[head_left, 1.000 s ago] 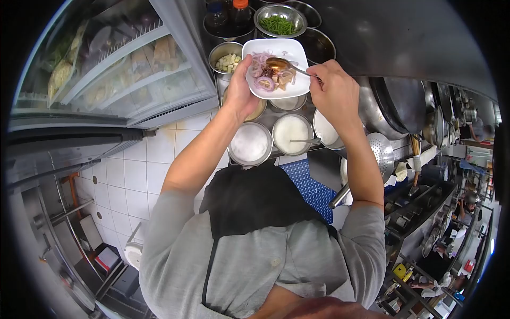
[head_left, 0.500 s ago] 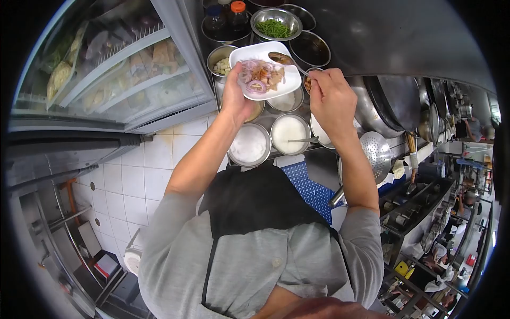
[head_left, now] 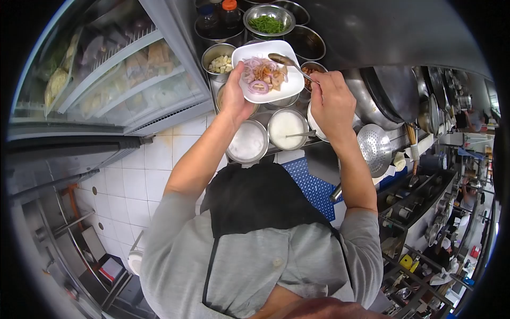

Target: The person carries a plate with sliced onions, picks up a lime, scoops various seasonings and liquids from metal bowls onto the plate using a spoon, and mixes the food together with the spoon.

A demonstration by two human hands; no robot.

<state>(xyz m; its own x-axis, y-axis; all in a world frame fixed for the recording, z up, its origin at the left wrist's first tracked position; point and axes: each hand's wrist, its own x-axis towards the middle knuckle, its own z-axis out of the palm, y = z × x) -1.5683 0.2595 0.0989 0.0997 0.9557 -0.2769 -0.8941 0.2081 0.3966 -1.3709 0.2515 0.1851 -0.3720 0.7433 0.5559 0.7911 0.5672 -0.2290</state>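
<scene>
My left hand point(head_left: 236, 95) grips the left edge of a white plate point(head_left: 291, 87), thumb over the rim. Sliced purple onion rings point(head_left: 258, 86) and brown bits point(head_left: 270, 73) lie on that plate. In my right hand point(head_left: 333, 103) is the handle of a metal spoon point(head_left: 280, 58), its bowl above the plate's right part. Close to the right hand stands a small container of reddish-brown pieces point(head_left: 309, 83). Below the plate are a bowl of white powder point(head_left: 247, 141) and a bowl of white grains point(head_left: 288, 127) with a spoon in it.
A steel bowl of chopped greens point(head_left: 267, 24) and a pot of dark liquid point(head_left: 306, 43) stand behind the plate. Chopped pale pieces point(head_left: 220, 64) fill a container at left. A glass-door fridge point(head_left: 127, 69) flanks the left; a perforated ladle point(head_left: 374, 150) and large woks point(head_left: 390, 95) are at right.
The plate and spoon have shifted slightly right relative to the containers, which now sit a little higher and further left in view. Both hands keep their grip.
</scene>
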